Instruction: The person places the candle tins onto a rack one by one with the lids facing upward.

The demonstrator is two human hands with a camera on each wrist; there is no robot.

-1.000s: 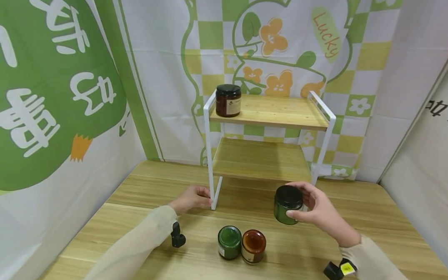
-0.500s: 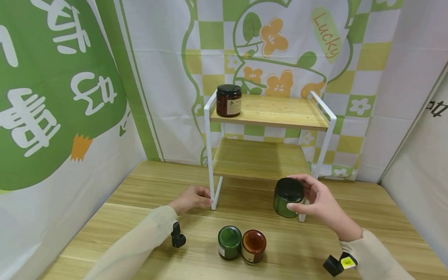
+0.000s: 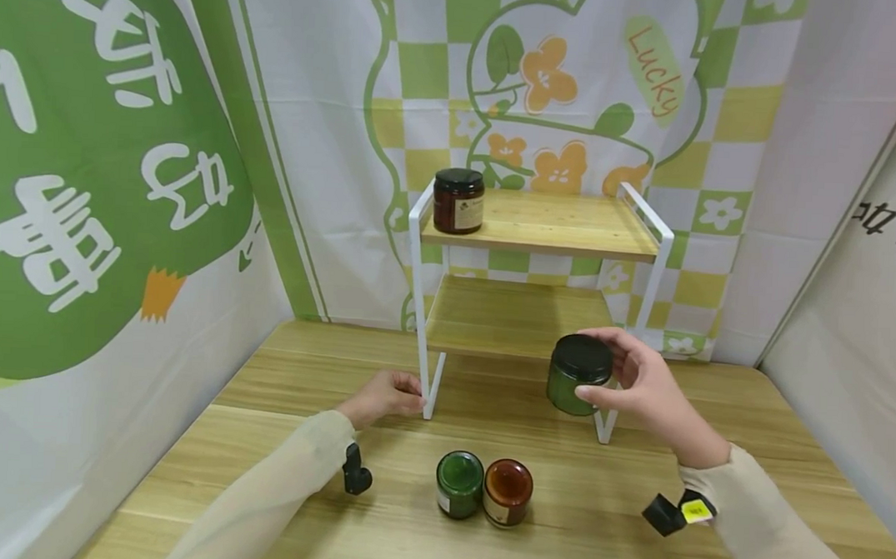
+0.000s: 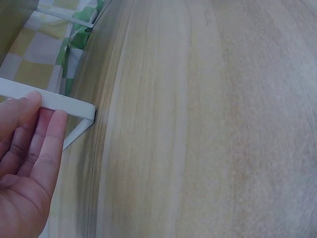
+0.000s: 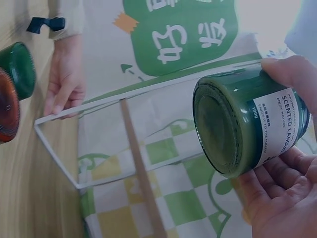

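My right hand [image 3: 649,394] grips a green glass jar [image 3: 572,389] with a black lid, held upright in the air before the rack's right front leg, just below the middle shelf's front edge. In the right wrist view the jar [image 5: 247,119] shows a white "Scented Candle" label between thumb and fingers. With thumb and fingertips my left hand [image 3: 384,398] pinches the foot of the white rack's left front leg [image 3: 420,328]; the left wrist view shows this hand [image 4: 32,158] on the white bar [image 4: 69,105].
A dark brown jar [image 3: 458,203] stands at the left of the top shelf [image 3: 556,222]. The middle shelf [image 3: 521,316] lies below it. A green jar [image 3: 459,483] and an amber jar [image 3: 508,492] stand side by side on the table [image 3: 377,518], in front of the rack.
My right hand has lifted the green jar higher, from in front of the rack's base towards the middle shelf's level. The left hand has stayed at the leg.
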